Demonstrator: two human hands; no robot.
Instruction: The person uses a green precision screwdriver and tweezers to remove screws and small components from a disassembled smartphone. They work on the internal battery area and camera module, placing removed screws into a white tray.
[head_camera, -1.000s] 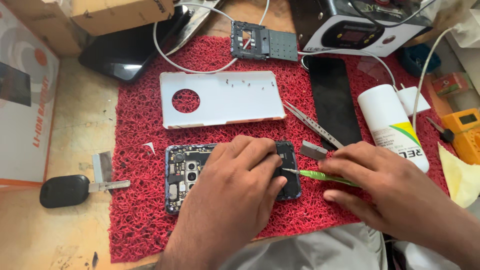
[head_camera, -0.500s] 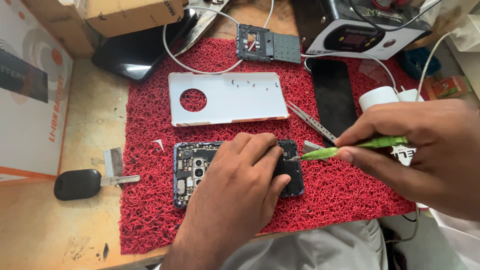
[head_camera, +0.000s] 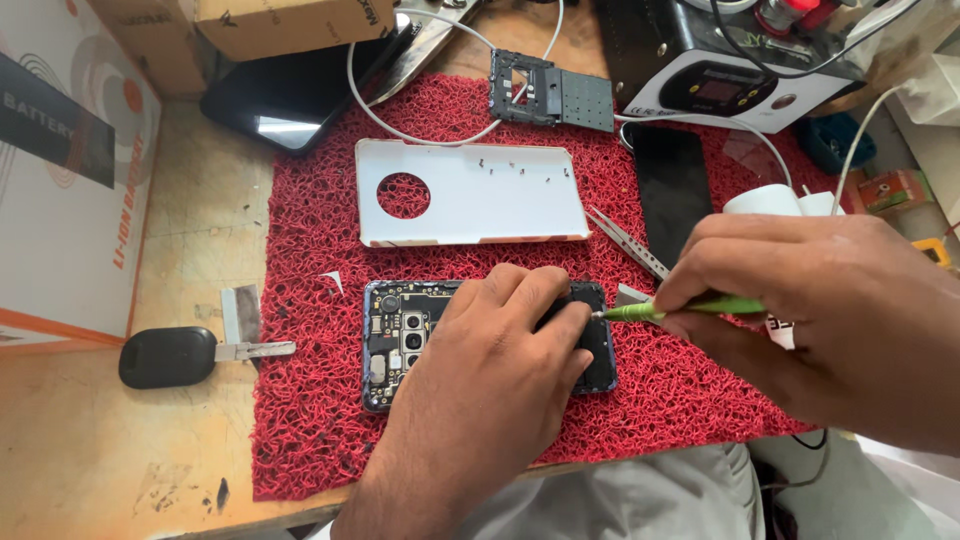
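Under the flat left hand (head_camera: 490, 370), opened phone (head_camera: 400, 340); right hand (head_camera: 830, 310) pinching green screwdriver (head_camera: 690, 308).

Single view only, head-worn camera, no second view to share scene with. Looks steeply down from above onto table (head_camera: 190, 440), slightly forward. Close range: red mat (head_camera: 310, 400) fills middle of frame, opened phone (head_camera: 400, 340) sits near centre. Left hand (head_camera: 490, 370) enters from bottom edge, forearm running up toward centre. Right hand (head_camera: 820, 310) comes in from right edge, large in frame, very near lens. Person's lap at bottom edge. Far side of table at top, boxes and equipment cut off by frame.
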